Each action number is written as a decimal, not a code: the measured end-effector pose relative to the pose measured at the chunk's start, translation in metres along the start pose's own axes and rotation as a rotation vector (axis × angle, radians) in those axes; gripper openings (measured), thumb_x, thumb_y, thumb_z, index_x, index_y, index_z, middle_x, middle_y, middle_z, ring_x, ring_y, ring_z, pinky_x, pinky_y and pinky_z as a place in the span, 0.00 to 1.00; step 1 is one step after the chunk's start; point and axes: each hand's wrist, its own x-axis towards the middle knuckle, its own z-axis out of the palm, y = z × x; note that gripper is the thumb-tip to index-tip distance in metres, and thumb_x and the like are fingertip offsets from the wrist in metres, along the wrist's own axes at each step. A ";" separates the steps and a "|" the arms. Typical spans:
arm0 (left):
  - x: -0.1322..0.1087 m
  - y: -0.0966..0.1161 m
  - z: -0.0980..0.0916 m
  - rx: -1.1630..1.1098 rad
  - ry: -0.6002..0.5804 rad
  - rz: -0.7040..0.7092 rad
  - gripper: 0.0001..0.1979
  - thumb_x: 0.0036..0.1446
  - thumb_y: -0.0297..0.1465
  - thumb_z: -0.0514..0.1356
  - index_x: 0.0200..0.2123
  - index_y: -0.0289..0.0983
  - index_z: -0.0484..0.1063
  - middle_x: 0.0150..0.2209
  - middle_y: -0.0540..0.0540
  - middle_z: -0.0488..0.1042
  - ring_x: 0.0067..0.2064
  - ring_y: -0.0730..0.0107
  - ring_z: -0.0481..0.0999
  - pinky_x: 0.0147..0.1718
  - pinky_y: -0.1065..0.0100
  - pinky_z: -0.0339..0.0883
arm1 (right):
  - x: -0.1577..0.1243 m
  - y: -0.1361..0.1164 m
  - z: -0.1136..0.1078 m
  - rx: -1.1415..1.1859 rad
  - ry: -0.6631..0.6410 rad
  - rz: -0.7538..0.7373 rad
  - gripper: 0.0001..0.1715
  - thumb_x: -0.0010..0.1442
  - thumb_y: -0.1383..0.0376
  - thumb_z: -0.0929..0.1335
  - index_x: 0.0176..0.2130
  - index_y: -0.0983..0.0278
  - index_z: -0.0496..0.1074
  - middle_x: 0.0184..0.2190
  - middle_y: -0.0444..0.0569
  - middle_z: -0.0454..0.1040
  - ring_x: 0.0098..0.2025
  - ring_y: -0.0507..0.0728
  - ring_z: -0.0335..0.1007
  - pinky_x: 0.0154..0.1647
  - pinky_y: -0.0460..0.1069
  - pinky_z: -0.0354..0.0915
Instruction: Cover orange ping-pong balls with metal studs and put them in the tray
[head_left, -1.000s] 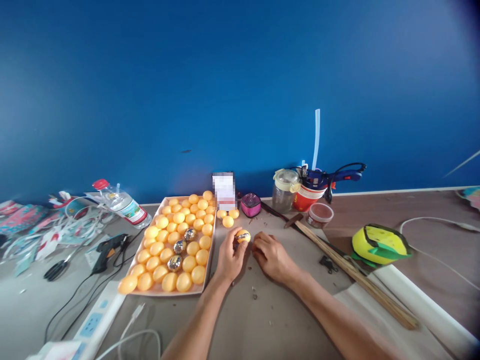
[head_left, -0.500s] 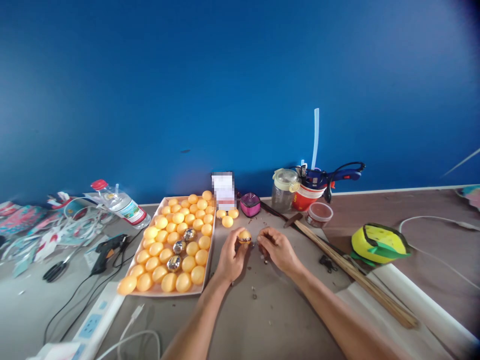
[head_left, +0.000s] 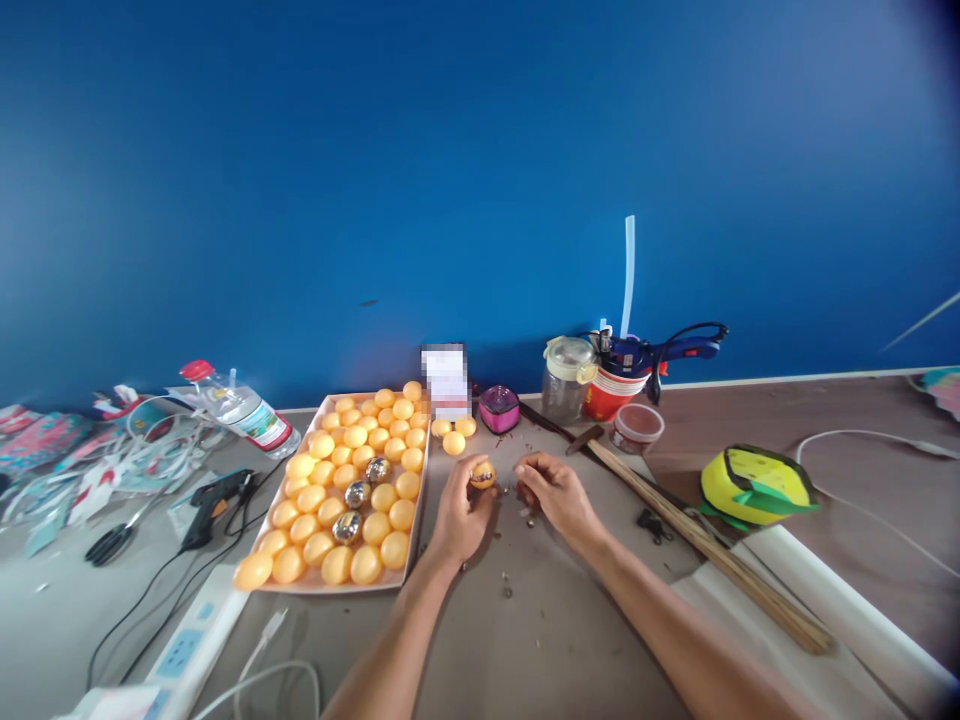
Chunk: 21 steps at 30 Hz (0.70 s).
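Note:
My left hand [head_left: 463,515] is closed around an orange ping-pong ball [head_left: 483,473] with small dark marks on its face. Just to the right, my right hand [head_left: 552,492] is pinched, thumb against fingers; whatever it may hold is too small to make out. A narrow gap separates its fingertips from the ball. Left of both hands stands a shallow box [head_left: 417,530] full of orange ping-pong balls [head_left: 337,564], with three shiny silver balls [head_left: 348,527] among them. Behind my left hand, several loose orange balls [head_left: 454,442] rest on the table.
A purple container [head_left: 499,409], a lidded jar [head_left: 568,380], a red cup of tools [head_left: 611,395] and a small tub [head_left: 637,428] line the back. Wooden sticks [head_left: 697,540] and a yellow pouch [head_left: 757,487] lie right; a glue gun [head_left: 210,508], bottle [head_left: 255,415] and power strip [head_left: 184,650] left.
The ball has turned in my left hand, so its dark marks now face me. My right hand stays pinched beside it, almost in the same place.

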 end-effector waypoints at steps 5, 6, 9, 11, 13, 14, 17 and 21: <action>-0.001 0.001 -0.001 -0.059 -0.038 -0.032 0.18 0.57 0.32 0.55 0.51 0.37 0.59 0.47 0.40 0.69 0.45 0.64 0.71 0.45 0.62 0.65 | -0.003 -0.004 0.004 0.056 -0.089 0.096 0.15 0.49 0.57 0.67 0.33 0.65 0.68 0.15 0.38 0.63 0.17 0.47 0.57 0.17 0.43 0.54; -0.001 0.001 -0.002 -0.052 -0.036 -0.012 0.18 0.57 0.33 0.54 0.50 0.37 0.59 0.48 0.40 0.68 0.46 0.64 0.70 0.45 0.63 0.65 | -0.004 -0.004 0.005 0.056 -0.096 0.108 0.14 0.48 0.57 0.67 0.33 0.65 0.67 0.15 0.38 0.63 0.16 0.47 0.56 0.17 0.43 0.54; 0.001 0.002 -0.003 0.027 0.010 0.064 0.16 0.57 0.33 0.55 0.49 0.37 0.61 0.48 0.40 0.66 0.48 0.63 0.68 0.46 0.63 0.64 | -0.005 -0.004 0.006 0.067 -0.096 0.137 0.14 0.48 0.58 0.67 0.32 0.64 0.67 0.14 0.37 0.62 0.15 0.47 0.55 0.16 0.43 0.53; 0.001 0.002 -0.003 0.063 0.029 0.093 0.15 0.57 0.33 0.55 0.48 0.37 0.62 0.46 0.41 0.66 0.47 0.64 0.67 0.44 0.63 0.64 | -0.005 -0.004 0.007 0.070 -0.091 0.143 0.13 0.48 0.58 0.66 0.32 0.64 0.66 0.14 0.37 0.62 0.15 0.47 0.54 0.16 0.43 0.53; 0.002 0.002 -0.003 0.063 0.010 0.086 0.15 0.56 0.32 0.56 0.48 0.37 0.62 0.45 0.42 0.67 0.45 0.65 0.68 0.43 0.64 0.64 | -0.005 -0.004 0.007 0.062 -0.092 0.134 0.13 0.48 0.58 0.66 0.32 0.64 0.66 0.14 0.37 0.62 0.15 0.47 0.55 0.16 0.43 0.53; 0.001 0.001 -0.002 0.057 -0.005 0.073 0.15 0.56 0.32 0.56 0.48 0.38 0.62 0.44 0.42 0.67 0.45 0.65 0.68 0.43 0.64 0.64 | -0.005 -0.004 0.007 0.056 -0.095 0.127 0.13 0.48 0.58 0.66 0.32 0.64 0.66 0.14 0.37 0.62 0.15 0.47 0.55 0.16 0.43 0.53; 0.001 0.001 -0.001 0.030 -0.039 0.013 0.16 0.55 0.30 0.56 0.47 0.38 0.62 0.43 0.43 0.69 0.43 0.65 0.70 0.42 0.64 0.65 | -0.005 -0.003 0.006 0.048 -0.104 0.109 0.12 0.49 0.58 0.66 0.33 0.64 0.66 0.14 0.37 0.62 0.15 0.47 0.55 0.16 0.43 0.53; 0.000 0.000 0.000 0.006 -0.047 -0.029 0.17 0.54 0.28 0.57 0.48 0.38 0.62 0.43 0.43 0.70 0.43 0.65 0.71 0.42 0.63 0.66 | -0.004 -0.004 0.007 0.054 -0.088 0.095 0.13 0.49 0.58 0.66 0.33 0.64 0.66 0.14 0.37 0.63 0.15 0.47 0.55 0.15 0.43 0.53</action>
